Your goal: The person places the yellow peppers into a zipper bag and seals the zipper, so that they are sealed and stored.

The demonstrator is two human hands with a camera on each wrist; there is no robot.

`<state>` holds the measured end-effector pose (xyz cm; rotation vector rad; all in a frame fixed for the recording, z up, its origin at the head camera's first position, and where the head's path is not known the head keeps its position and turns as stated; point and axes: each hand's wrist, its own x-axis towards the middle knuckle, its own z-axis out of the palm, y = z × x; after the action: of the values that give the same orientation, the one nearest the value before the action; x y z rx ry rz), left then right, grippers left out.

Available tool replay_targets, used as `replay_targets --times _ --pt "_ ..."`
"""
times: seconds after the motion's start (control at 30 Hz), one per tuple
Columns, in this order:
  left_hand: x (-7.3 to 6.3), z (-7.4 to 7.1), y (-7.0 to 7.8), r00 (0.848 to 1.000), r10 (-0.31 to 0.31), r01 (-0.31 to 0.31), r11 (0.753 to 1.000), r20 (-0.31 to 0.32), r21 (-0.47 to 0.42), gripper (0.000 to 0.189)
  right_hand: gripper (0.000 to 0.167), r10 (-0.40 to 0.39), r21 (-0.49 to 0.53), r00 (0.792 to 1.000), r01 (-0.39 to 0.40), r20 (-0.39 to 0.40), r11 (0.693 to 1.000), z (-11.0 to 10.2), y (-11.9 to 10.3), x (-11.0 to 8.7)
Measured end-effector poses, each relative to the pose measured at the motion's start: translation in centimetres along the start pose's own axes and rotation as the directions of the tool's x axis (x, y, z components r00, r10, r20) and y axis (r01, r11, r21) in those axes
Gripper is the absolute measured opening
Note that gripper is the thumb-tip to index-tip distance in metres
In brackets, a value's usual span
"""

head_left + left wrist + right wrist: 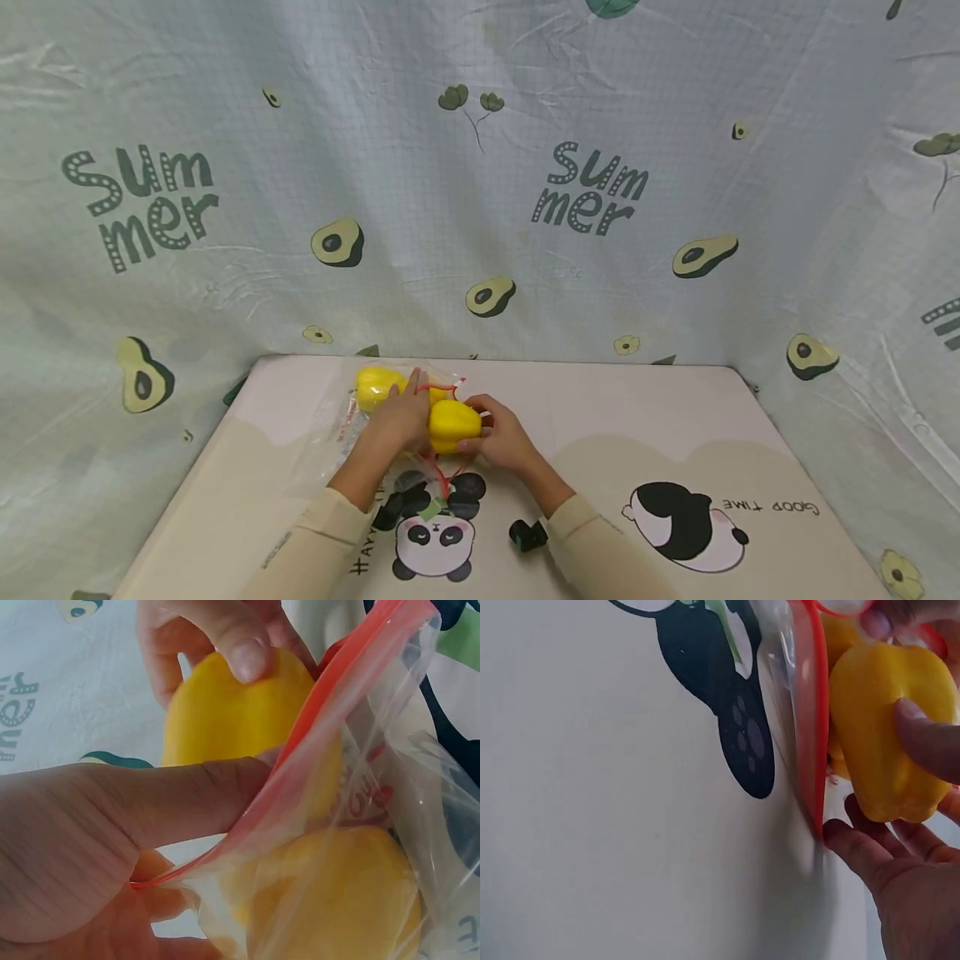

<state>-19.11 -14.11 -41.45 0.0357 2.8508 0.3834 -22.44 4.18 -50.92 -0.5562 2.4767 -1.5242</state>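
Note:
A yellow bell pepper (454, 426) is at the mouth of a clear zip bag with a red edge (315, 712). My right hand (507, 437) grips this pepper, thumb on its side and fingers curled round it. In the right wrist view the pepper (892, 727) stands right beside the red edge. My left hand (401, 419) holds the bag's mouth, its thumb (202, 791) at the red edge. Inside the bag lies another yellow bell pepper (337, 892), seen through the plastic. Toward the bag's far left end shows a yellow bell pepper (375, 387).
The bag lies on a pale table mat (570, 400) printed with a panda (435, 542) and a black-and-white dog (686, 527). Behind the table hangs a curtain (420, 192) with avocado prints. A small black device (527, 535) sits by the right sleeve.

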Motion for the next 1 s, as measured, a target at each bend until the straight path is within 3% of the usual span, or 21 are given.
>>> replay_targets --times 0.3,0.5,0.77,1.0 --pt "-0.1 0.1 0.1 1.0 -0.002 0.002 1.0 -0.007 -0.005 0.1 0.055 -0.049 -0.09 0.999 0.05 0.006 0.995 0.2 -0.2 0.0" --pt "0.0 0.3 0.1 1.0 0.009 -0.009 1.0 -0.022 0.017 0.104 0.053 -0.041 -0.144 0.999 0.044 0.023 0.989 0.6 -0.9 0.0" --pt "0.1 0.4 -0.2 1.0 0.001 -0.001 1.0 -0.012 0.007 0.104 0.055 -0.003 -0.073 1.0 0.002 -0.019 0.997 0.6 -0.7 0.1" --pt "0.3 0.5 0.0 1.0 -0.002 0.002 1.0 -0.006 -0.003 0.102 0.058 -0.031 -0.138 1.0 0.031 -0.001 0.99 0.6 -0.9 0.2"
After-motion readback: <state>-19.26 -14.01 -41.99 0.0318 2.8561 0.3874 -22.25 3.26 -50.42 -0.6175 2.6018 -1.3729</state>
